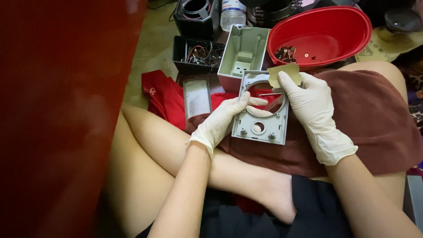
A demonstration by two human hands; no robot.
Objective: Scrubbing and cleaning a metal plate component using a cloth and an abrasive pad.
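Note:
Both my hands wear white gloves. My left hand point(222, 120) grips the left edge of a grey plastic panel point(264, 128) that has a large round opening and a smaller hole, held over my lap. My right hand point(312, 105) holds the panel's upper right side and pinches a small yellowish pad point(285, 73) against its top edge. A thin metal rod point(269, 94) shows through the large opening.
A red oval bowl point(335, 35) with small screws sits at the back right. A grey plastic housing point(244, 55), a black box of wires point(198, 53) and a plastic bottle point(232, 13) stand behind. Red cloth point(161, 94) lies left; a red surface point(57, 110) blocks the left.

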